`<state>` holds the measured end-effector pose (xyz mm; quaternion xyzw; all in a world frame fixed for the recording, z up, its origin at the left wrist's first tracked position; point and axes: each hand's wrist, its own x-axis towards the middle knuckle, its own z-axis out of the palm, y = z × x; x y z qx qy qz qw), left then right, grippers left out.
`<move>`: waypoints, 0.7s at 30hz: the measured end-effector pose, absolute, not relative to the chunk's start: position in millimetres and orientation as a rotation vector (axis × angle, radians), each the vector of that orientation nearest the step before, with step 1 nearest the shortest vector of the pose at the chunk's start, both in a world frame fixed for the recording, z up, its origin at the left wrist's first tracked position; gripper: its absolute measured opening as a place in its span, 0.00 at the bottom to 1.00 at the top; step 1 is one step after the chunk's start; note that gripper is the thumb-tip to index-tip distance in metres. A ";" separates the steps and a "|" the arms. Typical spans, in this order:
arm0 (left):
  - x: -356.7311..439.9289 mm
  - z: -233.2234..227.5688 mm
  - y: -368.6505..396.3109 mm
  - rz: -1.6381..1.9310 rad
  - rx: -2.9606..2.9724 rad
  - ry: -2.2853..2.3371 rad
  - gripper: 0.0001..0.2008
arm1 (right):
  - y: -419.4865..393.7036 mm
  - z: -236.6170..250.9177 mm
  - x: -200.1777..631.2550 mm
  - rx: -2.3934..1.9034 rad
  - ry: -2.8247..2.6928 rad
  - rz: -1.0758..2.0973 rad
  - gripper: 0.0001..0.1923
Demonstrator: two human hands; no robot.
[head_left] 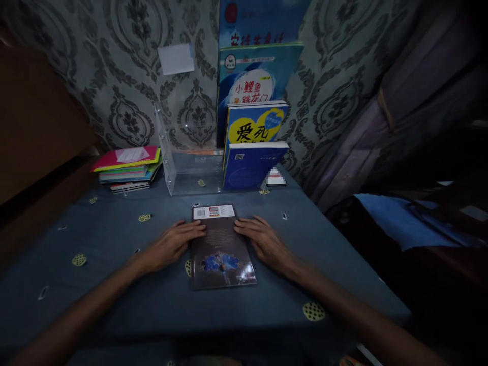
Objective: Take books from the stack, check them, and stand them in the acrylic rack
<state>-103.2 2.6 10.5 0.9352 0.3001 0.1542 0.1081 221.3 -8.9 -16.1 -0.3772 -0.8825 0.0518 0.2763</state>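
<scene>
A dark brown book (219, 244) lies flat on the table in front of me, its back cover up. It has a white barcode strip along the far edge and a blue picture at the near end. My left hand (173, 244) rests at its left edge, fingers stretched out with the tips on the cover. On the opposite edge, my right hand (263, 241) lies the same way, fingertips touching the cover. Beyond the book stands a clear acrylic book rack (168, 157). Upright in its right part is a blue book (253, 168), with a blue-and-yellow book (255, 124) behind it.
Taller picture books (263, 71) lean against the patterned wall behind the rack. A stack of books and booklets (129, 168) lies to the left. A dark patterned cloth (114, 284) covers the table. At right hang a tied curtain (404, 112) and a blue cloth (407, 223).
</scene>
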 end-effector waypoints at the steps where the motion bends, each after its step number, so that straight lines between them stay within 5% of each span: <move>1: -102.7 10.7 5.2 0.479 2.756 0.899 0.23 | -8.1 -12.6 218.7 -1.020 -2.371 0.131 0.23; 21: -79.0 -0.6 32.8 0.519 2.956 1.171 0.20 | 25.2 -5.7 143.0 -1.082 -2.516 0.258 0.26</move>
